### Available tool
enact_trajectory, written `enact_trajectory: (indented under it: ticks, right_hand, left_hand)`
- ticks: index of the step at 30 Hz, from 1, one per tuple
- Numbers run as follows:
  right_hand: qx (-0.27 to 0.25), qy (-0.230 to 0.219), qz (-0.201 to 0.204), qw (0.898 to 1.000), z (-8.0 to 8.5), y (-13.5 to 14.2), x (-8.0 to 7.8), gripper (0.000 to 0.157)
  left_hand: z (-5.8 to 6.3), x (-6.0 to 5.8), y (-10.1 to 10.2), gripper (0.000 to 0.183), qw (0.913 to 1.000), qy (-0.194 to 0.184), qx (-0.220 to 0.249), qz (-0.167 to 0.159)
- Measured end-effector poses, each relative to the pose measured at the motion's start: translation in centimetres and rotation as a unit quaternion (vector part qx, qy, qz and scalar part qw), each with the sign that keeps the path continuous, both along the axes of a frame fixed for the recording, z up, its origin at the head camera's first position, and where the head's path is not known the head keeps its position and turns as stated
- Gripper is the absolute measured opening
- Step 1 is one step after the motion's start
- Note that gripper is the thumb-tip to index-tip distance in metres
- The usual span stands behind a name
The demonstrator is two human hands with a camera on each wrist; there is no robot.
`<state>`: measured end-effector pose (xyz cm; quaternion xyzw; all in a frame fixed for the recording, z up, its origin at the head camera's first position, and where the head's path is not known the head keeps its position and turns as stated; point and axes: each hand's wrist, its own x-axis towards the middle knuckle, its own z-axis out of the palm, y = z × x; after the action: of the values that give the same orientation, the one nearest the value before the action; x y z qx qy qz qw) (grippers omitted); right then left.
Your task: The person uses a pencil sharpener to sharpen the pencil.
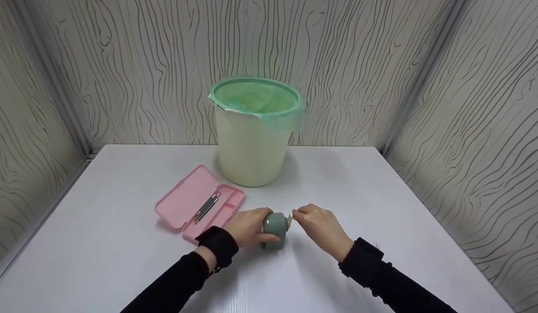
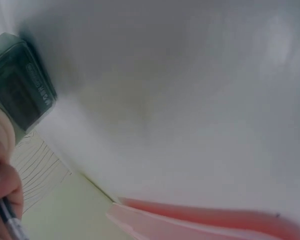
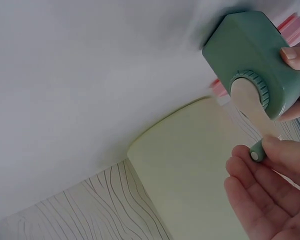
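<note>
My left hand [image 1: 250, 228] grips a green pencil sharpener [image 1: 275, 228], which sits on the white table. In the left wrist view, a dark pencil [image 2: 5, 208] with a silvery end shows between the left fingers, beside the sharpener's round cream part. My right hand [image 1: 319, 225] pinches the small green knob [image 3: 257, 151] at the end of the cream crank arm [image 3: 250, 104]. The sharpener's dark window [image 2: 22, 87] shows in the left wrist view. The pencil's tip is hidden.
An open pink pencil case [image 1: 188, 200] lies left of the sharpener, with several dark pencils [image 1: 207, 208] inside. Behind it stands a pale bin [image 1: 253, 148] with a green rim and a bag liner. Wood-patterned panels [image 1: 164, 74] enclose the table [image 1: 360, 187].
</note>
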<state>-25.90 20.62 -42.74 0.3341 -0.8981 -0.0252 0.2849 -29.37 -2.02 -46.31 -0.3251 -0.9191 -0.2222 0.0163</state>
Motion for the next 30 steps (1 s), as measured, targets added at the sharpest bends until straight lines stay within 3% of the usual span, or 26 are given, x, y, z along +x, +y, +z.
enact_trajectory:
  ticks: [5, 18, 30]
  right_hand:
    - [0.007, 0.009, -0.015, 1.0, -0.6, -0.4, -1.3, 0.014]
    - [-0.027, -0.06, 0.001, 0.998, -2.2, -0.4, -3.4, 0.016]
    - [-0.043, -0.143, 0.008, 0.989, -4.1, 0.0, -3.5, 0.008]
  left_hand:
    - [-0.2, 0.3, -0.1, 0.058, 0.9996, 0.023, 0.003, -0.014]
    - [-0.1, 0.3, -0.2, 0.061, 0.9998, 0.013, -0.008, -0.012]
    - [-0.2, 0.4, -0.4, 0.06, 0.9996, 0.029, -0.005, -0.004]
